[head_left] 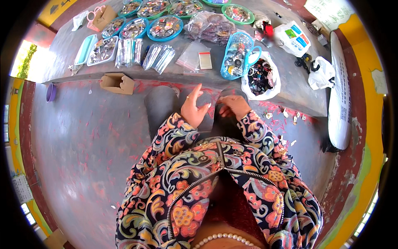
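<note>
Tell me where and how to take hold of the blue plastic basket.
Probably best by the looped handle of the blue basket: it juts from the basket's right side, toward the white bag. Come from the near right with the right hand, keeping the basket level, since small items fill it.

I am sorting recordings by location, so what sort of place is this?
Probably a makeshift workspace for small goods: the grey platform holds round blue baskets of assorted pieces and clear plastic bags.

Dark jacket (182, 182) with orange-and-cream floral swirls, light-blue basket (231, 76), white bag (276, 81), brown box (117, 87)
</note>
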Available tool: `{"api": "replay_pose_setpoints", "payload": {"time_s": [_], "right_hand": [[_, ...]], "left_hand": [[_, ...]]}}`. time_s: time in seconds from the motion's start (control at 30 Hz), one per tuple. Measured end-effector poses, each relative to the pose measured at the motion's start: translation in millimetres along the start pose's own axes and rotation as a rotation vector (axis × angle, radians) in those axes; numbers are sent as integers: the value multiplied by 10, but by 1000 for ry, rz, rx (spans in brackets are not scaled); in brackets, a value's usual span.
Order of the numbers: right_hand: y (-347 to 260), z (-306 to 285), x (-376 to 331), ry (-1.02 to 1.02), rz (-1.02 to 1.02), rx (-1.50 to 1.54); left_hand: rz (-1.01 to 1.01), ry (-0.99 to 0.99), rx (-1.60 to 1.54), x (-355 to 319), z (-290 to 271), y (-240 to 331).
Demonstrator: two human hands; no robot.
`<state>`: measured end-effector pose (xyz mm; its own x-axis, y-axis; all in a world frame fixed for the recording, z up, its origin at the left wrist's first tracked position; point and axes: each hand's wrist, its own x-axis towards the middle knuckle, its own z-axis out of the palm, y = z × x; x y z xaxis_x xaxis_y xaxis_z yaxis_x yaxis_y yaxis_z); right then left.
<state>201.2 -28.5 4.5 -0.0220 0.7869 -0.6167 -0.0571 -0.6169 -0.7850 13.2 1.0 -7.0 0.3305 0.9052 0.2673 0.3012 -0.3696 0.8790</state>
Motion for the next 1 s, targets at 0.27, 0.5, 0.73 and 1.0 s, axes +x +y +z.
{"api": "replay_pose_setpoints", "payload": {"time_s": [0.27,0.5,0.73,1.0], "right_hand": [[84,14,41,-269,41,339],[43,45,-27,-400,-16,440],[-17,37,-81,-411,-9,420],[9,17,-27,-342,-2,148]], "left_hand": [[-739,-249,-873,50,-45,-128],[-671,-284,-1088,18,-52,-120],[-721,-367,-1102,-1,-51,-123],[-770,-381,-762,45,-80,32]]}}
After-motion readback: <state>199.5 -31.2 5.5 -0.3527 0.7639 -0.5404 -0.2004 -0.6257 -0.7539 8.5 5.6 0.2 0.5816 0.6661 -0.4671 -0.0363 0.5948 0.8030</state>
